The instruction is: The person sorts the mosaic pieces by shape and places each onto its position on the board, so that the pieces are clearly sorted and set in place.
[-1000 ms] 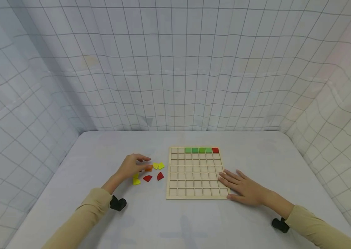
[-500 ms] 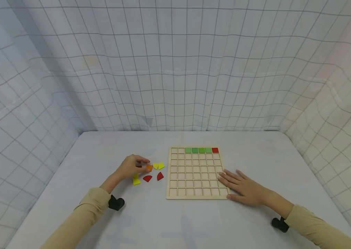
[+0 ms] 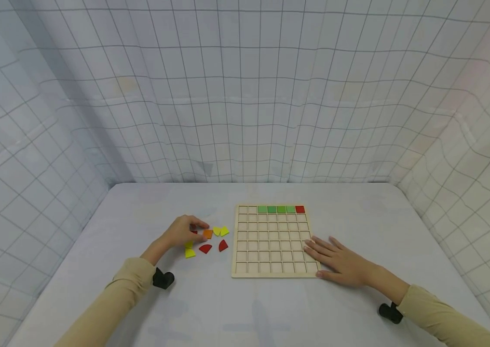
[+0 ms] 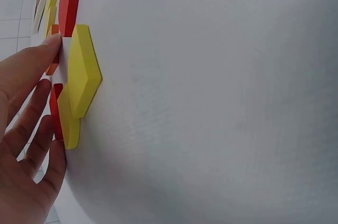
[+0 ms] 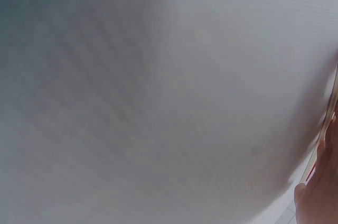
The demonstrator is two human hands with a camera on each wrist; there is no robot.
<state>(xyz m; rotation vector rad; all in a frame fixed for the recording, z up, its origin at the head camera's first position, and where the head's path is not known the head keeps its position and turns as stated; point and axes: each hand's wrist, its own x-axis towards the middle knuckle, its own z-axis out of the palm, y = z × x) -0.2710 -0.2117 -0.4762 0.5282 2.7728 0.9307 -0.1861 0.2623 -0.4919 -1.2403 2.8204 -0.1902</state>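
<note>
My left hand (image 3: 182,230) is among small coloured tiles on the table's left half. Its thumb lies against the near side of an orange square tile (image 3: 208,233), a bent finger at the far side, pinching it. In the left wrist view, the thumb (image 4: 47,47) overlaps the orange tile (image 4: 55,55); the fingers lower down are bent loosely beside a red tile (image 4: 56,110). A wooden grid board (image 3: 268,245) lies right of the tiles, a few green tiles (image 3: 272,209) and a red square (image 3: 300,209) in its far row. My right hand (image 3: 345,265) rests flat, fingers spread, over the board's right edge.
Two yellow tiles (image 3: 221,231) lie right of the orange one. Red quarter-round tiles (image 3: 205,248) lie nearer, with another yellow tile (image 3: 190,253) beside my left hand. The white table (image 3: 245,308) is walled by grid-patterned cloth (image 3: 253,96).
My left thumb has slid off the orange tile's top to its near edge, baring more of the tile. The right hand and board have not moved.
</note>
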